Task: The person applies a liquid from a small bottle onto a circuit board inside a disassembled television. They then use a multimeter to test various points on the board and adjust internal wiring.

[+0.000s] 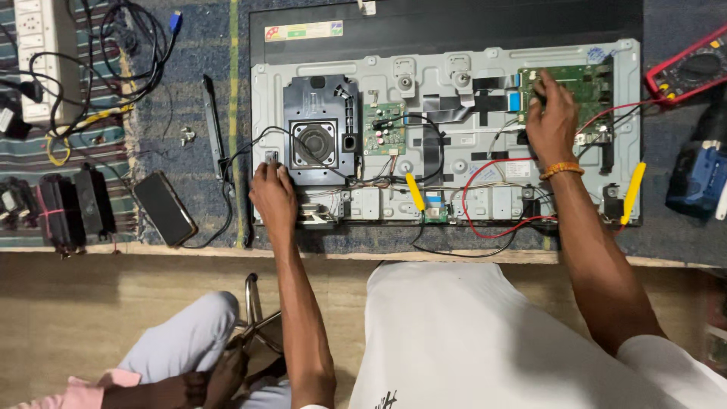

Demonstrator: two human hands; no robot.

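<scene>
An opened flat-screen television (454,60) lies face down on a blue cloth, its grey metal back plate bare. My left hand (273,193) rests on the plate's lower left edge, fingers curled by a small connector beside the black speaker module (318,129). My right hand (551,117) presses on the green main board (587,83) at the upper right, fingers bent over its left side. A small green board (384,129) sits mid-plate. Red and black wires (485,220) loop along the lower edge. A yellow-handled probe (415,192) lies near the bottom centre.
A red multimeter (693,68) and a blue tool (700,178) sit at the right. A second yellow probe (632,193) lies there too. A phone (164,208), two black speakers (76,204), a power strip (42,45) and tangled cables lie left. Another person's knee and hand (204,371) are at lower left.
</scene>
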